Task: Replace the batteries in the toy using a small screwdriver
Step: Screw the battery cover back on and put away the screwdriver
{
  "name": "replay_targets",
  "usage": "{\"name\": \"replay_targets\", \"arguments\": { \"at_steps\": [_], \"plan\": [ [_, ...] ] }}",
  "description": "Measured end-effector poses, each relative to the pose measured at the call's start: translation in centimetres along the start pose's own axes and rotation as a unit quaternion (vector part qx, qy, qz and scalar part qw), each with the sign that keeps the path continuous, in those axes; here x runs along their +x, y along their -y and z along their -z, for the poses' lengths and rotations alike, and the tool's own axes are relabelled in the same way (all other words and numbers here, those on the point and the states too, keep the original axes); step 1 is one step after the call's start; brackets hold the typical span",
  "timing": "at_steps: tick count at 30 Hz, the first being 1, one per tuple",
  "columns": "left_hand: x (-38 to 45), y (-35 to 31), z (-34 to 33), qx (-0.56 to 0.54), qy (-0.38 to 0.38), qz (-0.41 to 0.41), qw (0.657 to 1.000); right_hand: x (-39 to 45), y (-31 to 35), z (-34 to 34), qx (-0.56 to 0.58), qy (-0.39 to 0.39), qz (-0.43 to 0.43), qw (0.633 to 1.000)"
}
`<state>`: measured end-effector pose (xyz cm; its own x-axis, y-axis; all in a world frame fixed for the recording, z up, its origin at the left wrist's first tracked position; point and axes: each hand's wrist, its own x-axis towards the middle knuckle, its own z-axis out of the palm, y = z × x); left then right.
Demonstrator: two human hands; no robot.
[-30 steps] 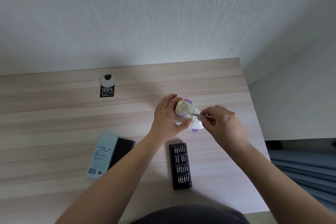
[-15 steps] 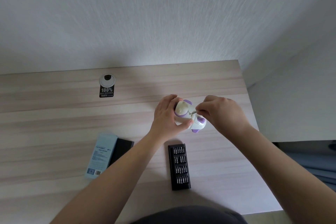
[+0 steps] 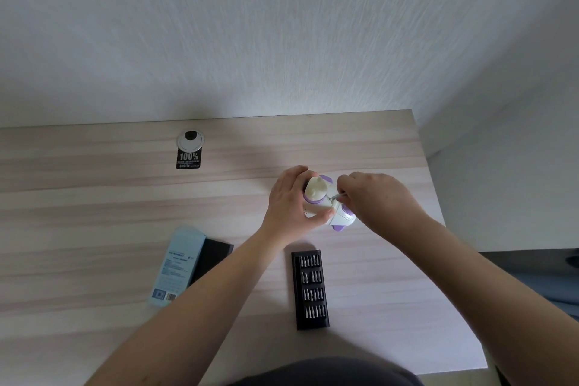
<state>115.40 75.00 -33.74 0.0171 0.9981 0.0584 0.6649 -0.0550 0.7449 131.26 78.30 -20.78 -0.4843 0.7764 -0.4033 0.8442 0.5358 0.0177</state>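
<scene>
A small white and purple toy (image 3: pixel 326 202) sits on the wooden desk (image 3: pixel 94 213), right of centre. My left hand (image 3: pixel 291 200) grips it from the left, thumb across its front. My right hand (image 3: pixel 376 200) pinches a thin metal screwdriver (image 3: pixel 336 196) whose tip touches the toy's upper side. Most of the screwdriver's handle is hidden inside my fingers. No batteries are visible.
A black tray of screwdriver bits (image 3: pixel 310 288) lies in front of the toy. A pale blue box and a black case (image 3: pixel 188 263) lie to the left. A cable grommet with a black "100%" sticker (image 3: pixel 189 149) sits near the wall. The desk's right edge is close.
My right hand has shifted up and left over the toy, its wrist rotating with the screwdriver. The left hand and toy have hardly moved.
</scene>
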Motion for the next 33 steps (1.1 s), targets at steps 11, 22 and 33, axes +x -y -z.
{"name": "replay_targets", "arguments": {
  "at_steps": [11, 22, 33],
  "plan": [
    [0.0, 0.0, 0.0, 0.011, 0.001, -0.003, 1.0, 0.1, 0.2, 0.1, 0.065, 0.008, -0.005, 0.998],
    [-0.2, -0.5, 0.5, -0.008, -0.003, -0.017, 1.0, 0.2, -0.5, -0.1, 0.042, -0.014, 0.007, 0.999],
    [-0.4, -0.9, 0.7, -0.022, -0.025, -0.03, 0.999, -0.3, -0.5, -0.8, 0.03, -0.025, -0.008, 0.999]
  ]
}}
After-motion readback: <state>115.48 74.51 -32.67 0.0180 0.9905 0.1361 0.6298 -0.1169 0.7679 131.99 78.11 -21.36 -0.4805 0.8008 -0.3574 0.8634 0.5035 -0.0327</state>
